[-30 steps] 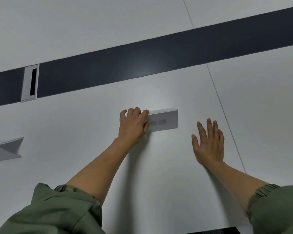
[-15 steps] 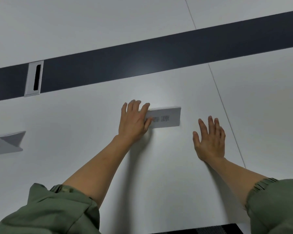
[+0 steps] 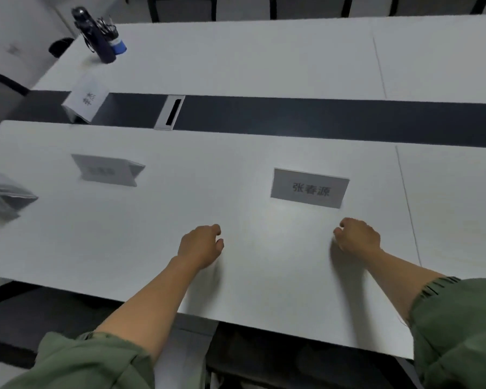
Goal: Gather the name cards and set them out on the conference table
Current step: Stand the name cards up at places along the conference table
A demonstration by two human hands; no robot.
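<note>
Hovering both hands over the conference table (image 3: 264, 290), we are gripping nothing: left hand (image 3: 201, 245) and right hand (image 3: 358, 238) are hanging loosely curled, empty. The name card (image 3: 309, 188) is standing at 12 o'clock, near them. We are judging that reaching for the pile of folded cards (image 3: 6, 197) at 9 o'clock risks a sleeve clipping it over.

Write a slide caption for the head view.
Left hand and right hand, empty and loosely curled, over the conference table before an upright name card.
</note>
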